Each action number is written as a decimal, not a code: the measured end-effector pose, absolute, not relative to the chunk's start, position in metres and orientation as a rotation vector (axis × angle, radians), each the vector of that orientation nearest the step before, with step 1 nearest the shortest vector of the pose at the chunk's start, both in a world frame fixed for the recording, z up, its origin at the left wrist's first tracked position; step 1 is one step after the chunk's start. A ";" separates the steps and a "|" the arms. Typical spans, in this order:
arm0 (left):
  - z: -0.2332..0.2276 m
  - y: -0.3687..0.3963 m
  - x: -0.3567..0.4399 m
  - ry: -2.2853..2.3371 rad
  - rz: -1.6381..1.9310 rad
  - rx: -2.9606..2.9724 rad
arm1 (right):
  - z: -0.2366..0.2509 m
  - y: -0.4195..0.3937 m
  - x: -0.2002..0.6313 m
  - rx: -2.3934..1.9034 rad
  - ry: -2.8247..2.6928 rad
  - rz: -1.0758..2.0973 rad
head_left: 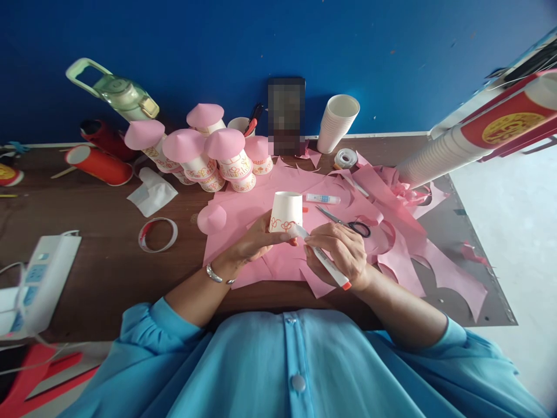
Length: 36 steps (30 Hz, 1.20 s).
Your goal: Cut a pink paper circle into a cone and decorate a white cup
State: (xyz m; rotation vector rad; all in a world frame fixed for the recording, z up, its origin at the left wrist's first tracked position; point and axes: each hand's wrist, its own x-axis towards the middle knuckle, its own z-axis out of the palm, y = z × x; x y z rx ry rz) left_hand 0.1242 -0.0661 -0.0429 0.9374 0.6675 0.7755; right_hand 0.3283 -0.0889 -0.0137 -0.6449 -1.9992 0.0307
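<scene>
My left hand (pixel 260 238) is wrapped round a white paper cup (pixel 287 208) above the pink paper. Red flower outlines run round the cup's lower part. In my right hand (pixel 338 248) is a white marker pen (pixel 329 267) with a red end, its tip side pointing at the cup near my left thumb. Whether the tip touches the cup I cannot tell. Just beyond the cup lie a glue stick (pixel 322 199) and a pair of scissors (pixel 342 219) on the pink paper (pixel 256 261).
Several decorated cups with pink cone tops (pixel 225 144) stand at the back left. A loose pink cone (pixel 212 219) and a tape roll (pixel 158 234) lie left. Stacked cups (pixel 337 125) stand behind, near a dark phone (pixel 286 116). A power strip (pixel 47 278) sits far left.
</scene>
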 end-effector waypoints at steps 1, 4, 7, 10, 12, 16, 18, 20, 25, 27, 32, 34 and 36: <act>-0.044 -0.066 0.124 0.665 0.775 0.937 | -0.014 -0.089 0.328 -0.646 -1.997 0.029; -0.048 -0.065 0.123 0.654 0.778 0.936 | -0.015 -0.089 0.328 -0.655 -1.988 0.036; -0.051 -0.066 0.122 0.649 0.784 0.921 | -0.015 -0.090 0.327 -0.659 -1.981 0.032; -0.053 -0.066 0.122 0.620 0.811 0.886 | -0.014 -0.091 0.327 -0.633 -1.974 0.016; -0.054 -0.066 0.122 0.595 0.848 0.857 | -0.013 -0.091 0.327 -0.614 -1.963 0.017; -0.059 -0.065 0.122 0.574 0.920 0.823 | -0.012 -0.091 0.328 -0.624 -1.928 0.006; -0.061 -0.065 0.121 0.558 0.942 0.797 | -0.013 -0.091 0.329 -0.649 -1.920 -0.017; -0.063 -0.065 0.120 0.554 0.957 0.761 | -0.014 -0.090 0.330 -0.678 -1.922 -0.031; -0.061 -0.066 0.121 0.535 0.955 0.751 | -0.017 -0.089 0.332 -0.699 -1.955 0.002; -0.059 -0.066 0.122 0.523 0.939 0.745 | -0.018 -0.089 0.333 -0.690 -1.970 0.018; -0.058 -0.067 0.122 0.509 0.895 0.754 | -0.019 -0.089 0.332 -0.660 -1.989 0.029; -0.057 -0.067 0.123 0.526 0.883 0.795 | -0.020 -0.090 0.330 -0.629 -1.995 0.042; -0.055 -0.066 0.123 0.584 0.866 0.827 | -0.021 -0.091 0.329 -0.600 -2.002 0.054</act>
